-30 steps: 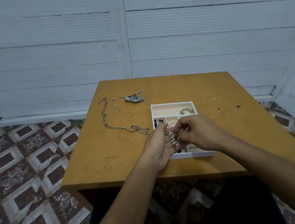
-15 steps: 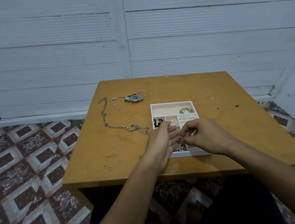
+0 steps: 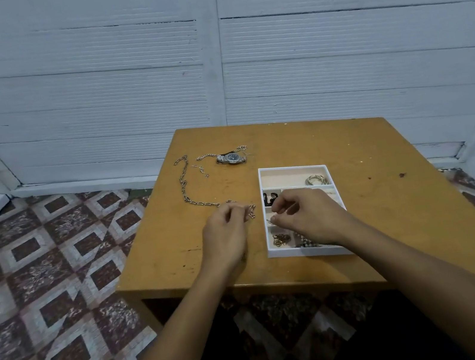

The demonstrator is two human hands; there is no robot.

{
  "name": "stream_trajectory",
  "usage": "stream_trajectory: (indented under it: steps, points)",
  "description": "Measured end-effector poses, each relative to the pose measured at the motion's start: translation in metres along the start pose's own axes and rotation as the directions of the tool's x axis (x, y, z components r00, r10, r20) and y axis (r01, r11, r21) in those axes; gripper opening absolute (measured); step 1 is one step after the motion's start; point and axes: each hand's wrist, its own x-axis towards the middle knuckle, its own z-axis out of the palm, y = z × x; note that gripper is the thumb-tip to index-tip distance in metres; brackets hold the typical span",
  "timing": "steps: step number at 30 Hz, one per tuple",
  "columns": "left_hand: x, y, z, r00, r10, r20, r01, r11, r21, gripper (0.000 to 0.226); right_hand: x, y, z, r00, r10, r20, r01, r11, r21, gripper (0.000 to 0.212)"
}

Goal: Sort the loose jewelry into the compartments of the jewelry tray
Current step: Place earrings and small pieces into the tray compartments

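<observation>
- The jewelry tray, white with divided compartments, sits on the wooden counter a little toward 5 o'clock from the counter's middle.
- In the tray, a coil of silver bangles lies at its 1 o'clock corner, in the long far compartment.
- Black pieces fill a small compartment at 10 o'clock.
- A gold chain is bunched in the 7 o'clock compartment, and a beaded strand lies just beside it at 6 o'clock.
- The right hand hovers over the tray's middle. Its fingers are loosely curled and its grip is relaxed, not closed on any piece.
- The left hand is at 9 o'clock from the tray, over the bare counter, with its fingers curled.
- The long chain lies loose on the counter, running from 10 o'clock toward the tray. Its near end is at the left fingertips, and whether the grip pinches it I cannot tell.
- A wristwatch rests at 11 o'clock from the tray, with a thin chain draped beside it.
- Patterned tile floor lies at 9 o'clock of the counter.
</observation>
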Motion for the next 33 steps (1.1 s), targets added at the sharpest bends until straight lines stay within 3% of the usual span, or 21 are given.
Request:
stream_trajectory:
  steps: [6, 9, 13, 19, 24, 29, 33]
  points:
    - [0.018, -0.007, -0.039, 0.984, 0.177, 0.001, -0.164, 0.907, 0.387, 0.017, 0.036, -0.016, 0.015, 0.997, -0.065, 0.041, 0.069, 0.99, -0.121, 0.013]
    - [0.034, -0.013, -0.056, 0.969, 0.243, 0.039, -0.22, 0.789, 0.574, 0.023, 0.061, -0.024, 0.023, 0.997, -0.068, 0.042, 0.074, 0.984, -0.164, 0.016]
    - [0.053, -0.03, -0.076, 0.969, 0.226, 0.1, -0.226, 0.651, 0.725, 0.032, 0.099, -0.034, 0.037, 0.995, -0.082, 0.055, 0.093, 0.969, -0.229, 0.025]
    - [0.069, -0.045, -0.09, 0.963, 0.213, 0.167, -0.255, 0.502, 0.827, 0.043, 0.157, -0.048, 0.067, 0.995, -0.053, 0.089, 0.077, 0.949, -0.304, 0.028]
    - [0.07, -0.051, -0.091, 0.966, 0.187, 0.177, -0.247, 0.475, 0.845, 0.048, 0.186, -0.057, 0.087, 0.999, 0.018, 0.041, -0.003, 0.942, -0.336, 0.034]
    - [0.069, -0.056, -0.09, 0.966, 0.193, 0.172, -0.245, 0.47, 0.848, 0.05, 0.199, -0.06, 0.095, 0.999, 0.036, 0.021, -0.026, 0.932, -0.363, 0.021]
    - [0.07, -0.056, -0.09, 0.969, 0.18, 0.172, -0.239, 0.477, 0.846, 0.051, 0.2, -0.066, 0.095, 0.995, 0.08, 0.06, -0.05, 0.915, -0.399, 0.023]
